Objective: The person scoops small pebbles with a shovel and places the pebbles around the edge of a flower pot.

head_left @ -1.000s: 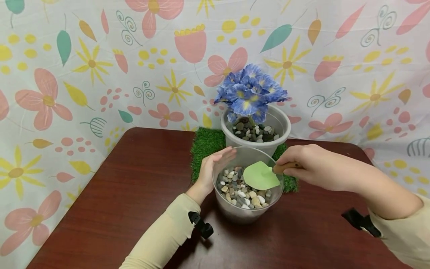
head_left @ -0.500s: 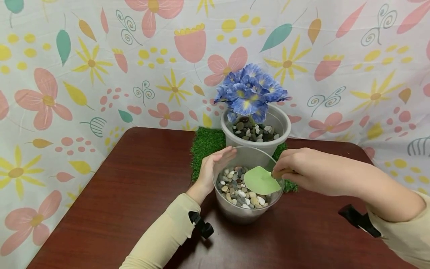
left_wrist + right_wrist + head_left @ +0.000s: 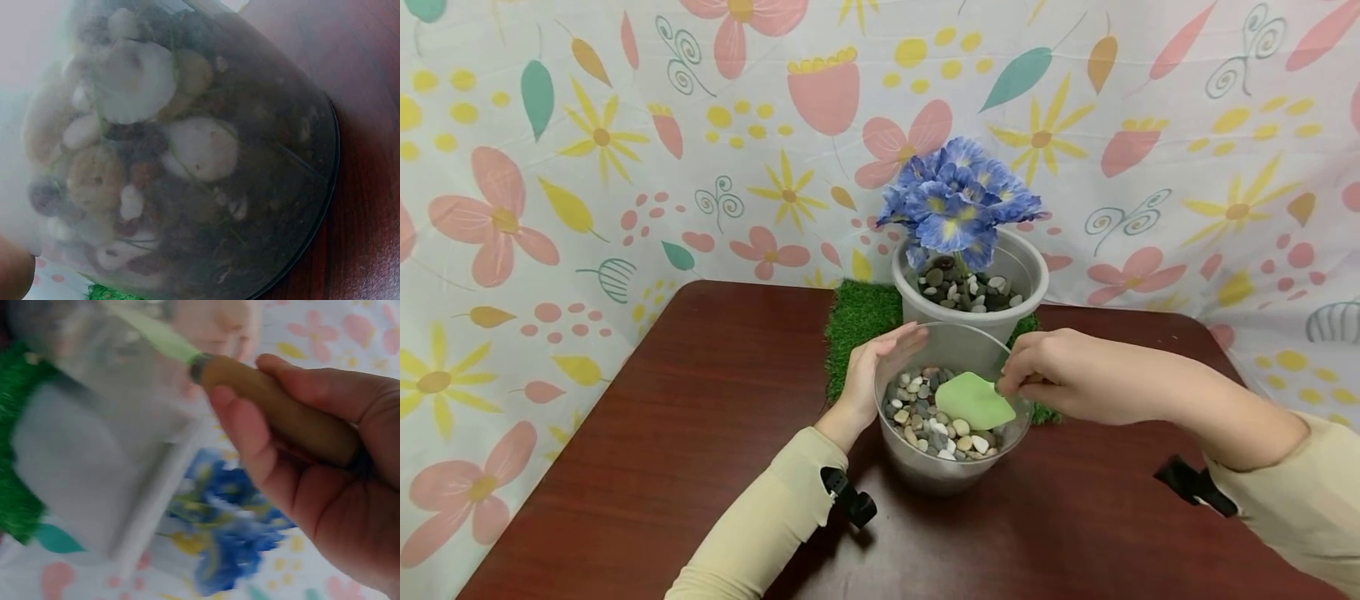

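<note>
In the head view my left hand (image 3: 867, 377) lies with straight fingers along the left side of a clear plastic bucket (image 3: 928, 477). Pebbles (image 3: 917, 417) of mixed colours cover its bottom; the left wrist view shows such pebbles (image 3: 134, 87) close up through the cloudy wall. With curled fingers, my right hand (image 3: 1067, 375) grips a small garden trowel (image 3: 973, 402), its light green blade tilted inside the bucket over the stones. The trowel's wooden handle (image 3: 275, 409) fills my grip in the right wrist view. From the head, the hand hides most of that handle.
Just behind the bucket stands a white pot (image 3: 972, 320) with blue flowers (image 3: 955, 200) and dark and white stones. It sits on a green turf mat (image 3: 861, 321). The dark red table (image 3: 737, 367) meets a floral cloth (image 3: 715, 167) at the back.
The trowel blade has gone slightly down, then a little left within the bucket, the right hand moving left with it. My left hand stays on the bucket's side.
</note>
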The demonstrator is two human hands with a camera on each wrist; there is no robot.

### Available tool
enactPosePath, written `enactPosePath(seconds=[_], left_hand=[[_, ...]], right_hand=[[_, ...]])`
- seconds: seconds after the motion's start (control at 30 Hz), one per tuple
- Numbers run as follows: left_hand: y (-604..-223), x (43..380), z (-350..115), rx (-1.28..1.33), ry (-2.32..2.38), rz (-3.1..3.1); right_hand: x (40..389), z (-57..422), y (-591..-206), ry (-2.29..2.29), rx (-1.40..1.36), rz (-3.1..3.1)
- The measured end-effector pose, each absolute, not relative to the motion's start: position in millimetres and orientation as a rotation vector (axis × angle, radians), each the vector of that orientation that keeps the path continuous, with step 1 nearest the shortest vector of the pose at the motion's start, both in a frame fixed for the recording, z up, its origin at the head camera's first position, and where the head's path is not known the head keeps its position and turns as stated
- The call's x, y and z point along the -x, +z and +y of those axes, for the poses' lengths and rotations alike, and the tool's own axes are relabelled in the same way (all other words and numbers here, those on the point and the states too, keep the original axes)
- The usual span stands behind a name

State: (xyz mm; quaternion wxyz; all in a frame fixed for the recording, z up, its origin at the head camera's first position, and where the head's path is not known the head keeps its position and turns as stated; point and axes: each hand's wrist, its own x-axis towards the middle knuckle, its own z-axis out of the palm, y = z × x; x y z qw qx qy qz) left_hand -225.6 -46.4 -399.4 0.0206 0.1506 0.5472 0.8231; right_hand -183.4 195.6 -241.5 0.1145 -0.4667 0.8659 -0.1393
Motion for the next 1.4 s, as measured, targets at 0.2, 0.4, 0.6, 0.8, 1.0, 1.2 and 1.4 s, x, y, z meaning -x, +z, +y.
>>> enactPosePath(seconds=[0.2,0.4,0.6,0.8,1.0,1.2,1.4], left_hand=[[-399.5,226.4,-47.7,-0.467,2.549,1.701],[-400.2,227.1,-46.8,-0.478,2.548,1.708],[-401.1,228.4,-45.3,-0.486,2.572,1.691],[-403.3,229.8,-46.7,-0.527,2.561,1.723],[-402.8,229.3,-45.7,-0.501,2.588,1.691],[-402.9,227.9,-44.5,-0.486,2.589,1.668],[-401.6,227.7,-44.2,-0.510,2.622,1.656]], right_hand=[[195.4,205.3,-249.9,-0.639,1.318,2.418],[200.8,215.3,-253.4,-0.798,1.292,2.271],[209.7,225.3,-260.6,-0.925,1.216,2.160],[202.4,225.0,-277.5,-1.022,1.213,2.128],[192.2,218.4,-279.2,-0.813,1.122,2.473],[188.8,208.5,-276.2,-0.419,1.165,2.761],[188.7,206.9,-274.9,-0.345,1.244,2.787]])
